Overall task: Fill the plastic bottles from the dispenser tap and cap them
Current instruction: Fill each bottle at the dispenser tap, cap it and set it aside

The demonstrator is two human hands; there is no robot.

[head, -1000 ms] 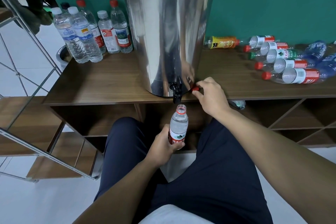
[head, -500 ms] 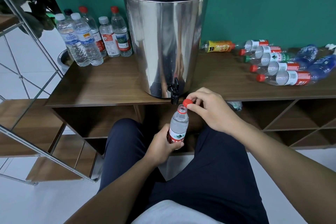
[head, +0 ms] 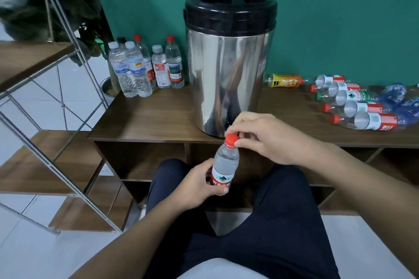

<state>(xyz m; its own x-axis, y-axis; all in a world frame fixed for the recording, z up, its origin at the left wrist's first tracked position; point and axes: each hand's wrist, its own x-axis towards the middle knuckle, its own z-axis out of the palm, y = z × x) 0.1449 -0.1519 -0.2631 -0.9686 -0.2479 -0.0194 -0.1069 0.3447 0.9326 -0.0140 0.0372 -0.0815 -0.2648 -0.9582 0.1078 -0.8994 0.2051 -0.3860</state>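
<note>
- Now our right hand (head: 267, 140) pinches the round red plastic cap (head: 231, 139) between thumb and fingertips, seated on the neck of the small clear plastic bottle with the red label (head: 225, 165).
- Our left hand (head: 199, 184) wraps the bottle's labelled lower half, holding it nearly upright over our lap, just in front of the shelf edge.
- We judge the step to be capping — the bottle looks filled, and the next move calls for twisting the cap tight while the left hand resists the turn.
- Beyond the hands stands the tall shiny steel dispenser with a black lid (head: 230, 70) on the dark wooden shelf (head: 147, 120); its tap is hidden behind our right hand.
- To its left stand capped, upright clear bottles (head: 145, 68), likely done; to its right lie empty bottles on their sides (head: 360, 108), well apart from us.
- Nothing blocks the twist — only the dispenser sits close behind the knuckles.
</note>
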